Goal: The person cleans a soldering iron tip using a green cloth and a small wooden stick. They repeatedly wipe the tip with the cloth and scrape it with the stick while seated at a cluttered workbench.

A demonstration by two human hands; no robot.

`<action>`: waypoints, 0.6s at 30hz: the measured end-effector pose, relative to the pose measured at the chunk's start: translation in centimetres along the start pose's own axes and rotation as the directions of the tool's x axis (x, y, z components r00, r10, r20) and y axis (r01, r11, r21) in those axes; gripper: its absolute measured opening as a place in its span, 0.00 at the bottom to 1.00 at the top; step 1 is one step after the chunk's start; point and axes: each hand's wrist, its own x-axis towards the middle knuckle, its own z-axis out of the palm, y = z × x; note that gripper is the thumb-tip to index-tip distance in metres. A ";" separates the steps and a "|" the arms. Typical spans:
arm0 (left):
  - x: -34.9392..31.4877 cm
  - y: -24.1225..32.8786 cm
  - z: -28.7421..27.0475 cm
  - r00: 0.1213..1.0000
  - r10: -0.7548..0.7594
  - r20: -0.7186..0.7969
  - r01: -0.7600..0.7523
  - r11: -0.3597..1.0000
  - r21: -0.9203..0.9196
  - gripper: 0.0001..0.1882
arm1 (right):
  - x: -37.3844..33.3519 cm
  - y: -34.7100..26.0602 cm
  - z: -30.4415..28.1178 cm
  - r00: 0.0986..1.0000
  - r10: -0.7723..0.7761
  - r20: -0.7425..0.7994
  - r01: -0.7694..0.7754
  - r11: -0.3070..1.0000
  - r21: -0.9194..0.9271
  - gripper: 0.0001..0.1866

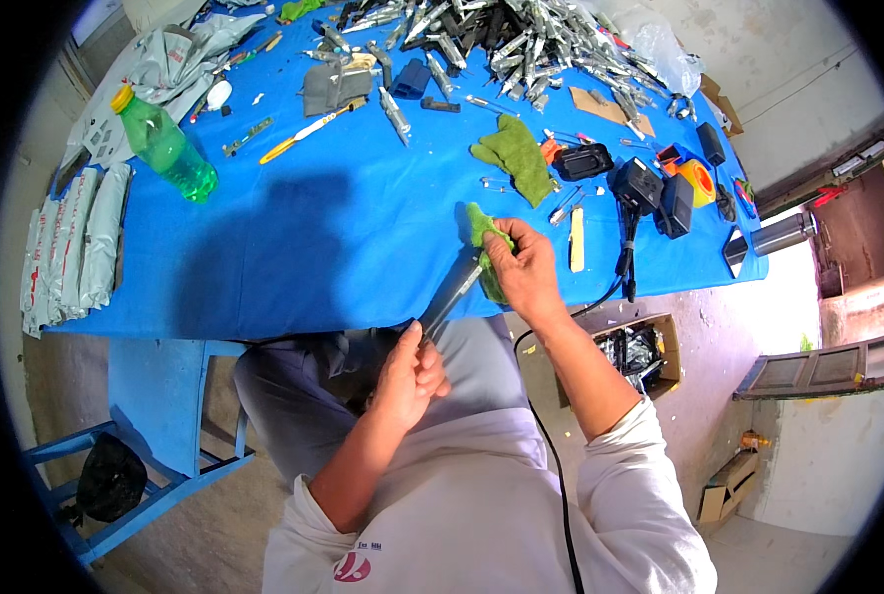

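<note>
My left hand (408, 378) grips the lower end of a slim dark bar with a light printed strip (451, 299), tilted up and to the right over the table's near edge. My right hand (527, 273) pinches a small green cloth (479, 222) around the bar's upper end. Part of that end is hidden by the cloth and fingers. Another, larger green cloth (517, 158) lies crumpled on the blue tablecloth (263, 267) beyond my right hand. A yellow-and-white strip-like tool (576, 240) lies to the right of that hand.
A big pile of silver-and-black slim pieces (521, 49) covers the far side. At left stand a green bottle (169, 148) and wrapped grey packets (100, 238). Black power adapters (637, 185) and an orange tape roll (697, 182) sit at right. A blue stool (155, 396) is below left.
</note>
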 end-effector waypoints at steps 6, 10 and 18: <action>0.4 0.7 -0.6 0.999 0.007 -0.037 -0.008 1.000 -0.016 0.24 | 0.2 -0.4 1.0 0.993 -0.079 -0.092 0.064 0.986 -0.156 0.11; 0.3 0.6 0.0 1.000 0.016 -0.008 -0.016 0.997 -0.072 0.25 | 0.2 -0.5 0.8 0.989 -0.121 -0.087 0.098 0.968 -0.231 0.11; 0.4 0.7 0.4 0.999 0.009 -0.049 -0.014 0.993 -0.113 0.27 | 0.4 -0.1 0.8 0.930 -0.367 0.022 0.323 0.789 -0.522 0.08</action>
